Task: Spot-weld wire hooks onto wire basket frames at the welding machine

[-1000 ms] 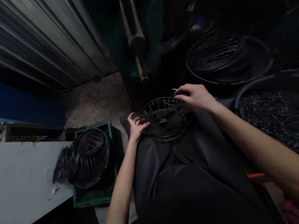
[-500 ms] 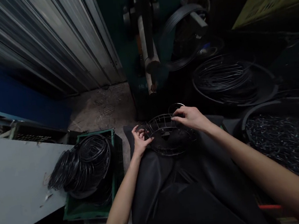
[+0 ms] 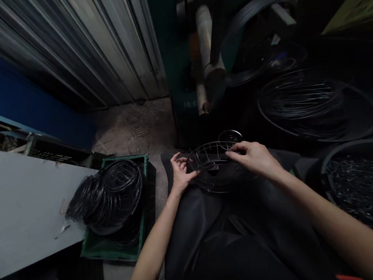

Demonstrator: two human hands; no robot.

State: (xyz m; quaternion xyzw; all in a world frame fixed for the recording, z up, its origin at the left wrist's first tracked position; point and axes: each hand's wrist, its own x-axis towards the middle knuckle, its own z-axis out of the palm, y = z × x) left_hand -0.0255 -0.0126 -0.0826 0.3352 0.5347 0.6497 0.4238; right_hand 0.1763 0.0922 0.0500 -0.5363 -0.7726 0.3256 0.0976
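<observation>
Clerk: Where was the wire frame (image 3: pixel 218 151) found?

Inspector: At mid-scene, over the dark apron (image 3: pixel 217 231), between the two hands; the lap seemingly served as its support, though contact underneath was hidden

Clerk: State of the left hand (image 3: pixel 181 173)?

Inspector: At the frame's left side, thumb set apart from the curled fingers with the edge between them; a steadying hold, in my judgement

Clerk: And the right hand (image 3: pixel 254 157)?

Inspector: Thumb and forefinger pinched the frame at its far right part, a grip suited to thin wire. A small ring (image 3: pixel 229 130) stood just beyond; whether the same pinch caught it, I could not tell

Clerk: Surroundings?

Inspector: A green crate (image 3: pixel 110 254) stood to the left, heaped with wire rings (image 3: pixel 119 177), and a tub (image 3: pixel 348 145) of loose pieces to the right, both apparently placed for easy reach
</observation>
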